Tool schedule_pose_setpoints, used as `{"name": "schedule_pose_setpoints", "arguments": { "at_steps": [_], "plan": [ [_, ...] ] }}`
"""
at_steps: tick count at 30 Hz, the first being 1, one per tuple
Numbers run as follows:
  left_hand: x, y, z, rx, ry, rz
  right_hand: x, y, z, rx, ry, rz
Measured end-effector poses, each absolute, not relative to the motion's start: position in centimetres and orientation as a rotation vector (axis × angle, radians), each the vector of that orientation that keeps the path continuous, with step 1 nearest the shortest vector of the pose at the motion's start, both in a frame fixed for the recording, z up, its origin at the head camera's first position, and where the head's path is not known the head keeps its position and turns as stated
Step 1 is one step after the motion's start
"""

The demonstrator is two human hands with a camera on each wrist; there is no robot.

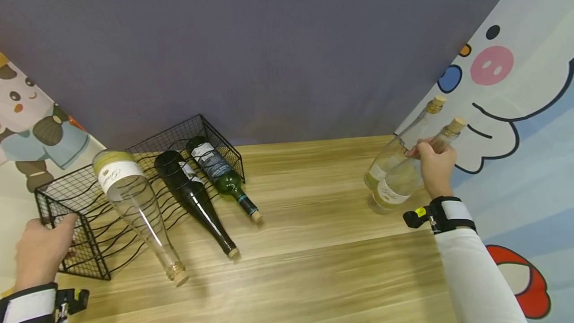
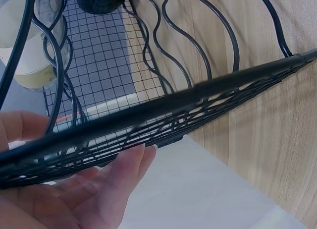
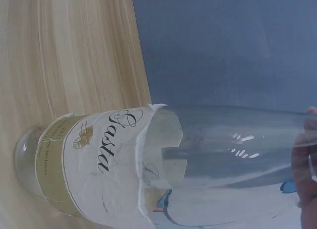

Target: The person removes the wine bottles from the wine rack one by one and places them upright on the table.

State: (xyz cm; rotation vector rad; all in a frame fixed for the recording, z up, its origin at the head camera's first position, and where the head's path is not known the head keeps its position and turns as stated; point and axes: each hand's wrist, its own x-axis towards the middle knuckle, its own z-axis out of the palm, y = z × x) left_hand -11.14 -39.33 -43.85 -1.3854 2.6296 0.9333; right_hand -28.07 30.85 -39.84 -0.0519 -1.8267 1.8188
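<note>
My left hand (image 1: 44, 248) grips the near left end of a black wire bottle rack (image 1: 96, 255); in the left wrist view its fingers (image 2: 124, 174) curl round the mesh end. Three corked bottles lie in the rack: a clear glass bottle (image 1: 143, 213) with a white label, a dark bottle (image 1: 199, 208) and a green bottle (image 1: 228, 181). At the right, my right hand (image 1: 437, 166) holds the neck of a clear corked wine bottle (image 1: 403, 183). The right wrist view shows this bottle's torn white and gold label (image 3: 104, 159) close up. Whether its base touches the table cannot be told.
Just behind the held bottle, another clear corked bottle (image 1: 376, 166) stands on the wooden table (image 1: 305, 223). A grey panel (image 1: 269, 54) rises along the back. Printed cartoon sheets (image 1: 515, 113) border the right and left sides.
</note>
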Motion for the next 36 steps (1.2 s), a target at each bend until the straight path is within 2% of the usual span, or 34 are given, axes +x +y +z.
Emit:
{"name": "schedule_pose_setpoints", "arguments": {
  "at_steps": [19,36],
  "plan": [
    [-11.2,-39.4,-43.8,-1.393,2.626,0.914,-26.6,30.8,-37.7,-0.121,-1.881,1.647],
    [-11.1,-39.4,-43.8,-1.407,2.603,0.932,-26.8,30.8,-38.0,-0.127,-1.822,1.665]
  ]
}}
